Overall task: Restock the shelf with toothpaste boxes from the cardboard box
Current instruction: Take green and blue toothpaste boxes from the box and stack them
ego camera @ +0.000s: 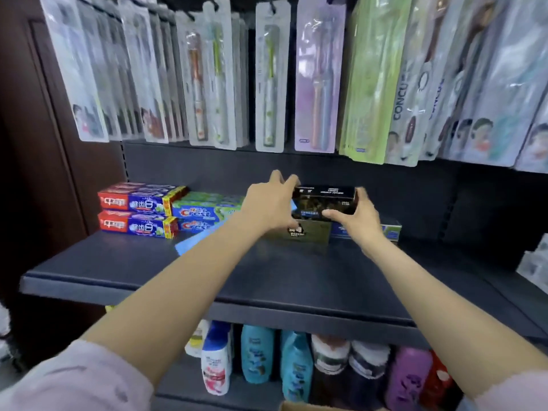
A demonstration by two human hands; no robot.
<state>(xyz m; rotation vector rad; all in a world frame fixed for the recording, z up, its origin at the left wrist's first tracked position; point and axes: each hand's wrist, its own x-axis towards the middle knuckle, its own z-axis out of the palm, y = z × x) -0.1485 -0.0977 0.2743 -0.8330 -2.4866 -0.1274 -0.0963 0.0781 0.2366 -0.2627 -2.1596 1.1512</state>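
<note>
**Black toothpaste box being held over the shelf's back edge**

The black toothpaste box (pixel 324 200) is sitting between both hands, near the back edge of the dark shelf (pixel 148 271), roughly midway along it. The left hand (pixel 268 203) is gripping its left end, fingers curled over the top toward the back panel. The right hand (pixel 360 215) is clamping its right end, thumb lying across the front face and fingers wrapping behind. The box is resting on or hovering just above a dark gold-faced box (pixel 305 232); I cannot tell if they are touching.

A blue box (pixel 189 244) is lying aslant under the left forearm. Toward the shelf's back left corner, red toothpaste boxes (pixel 136 213) are standing stacked, with green Crest boxes (pixel 204 213) just beside them. A white-and-blue box (pixel 388 229) is lying behind the right wrist. Toothbrush packs (pixel 267 84) are hanging above, shampoo bottles (pixel 258 354) are standing on the lower level, and a cardboard box (pixel 299 406) corner is showing at the bottom.
</note>
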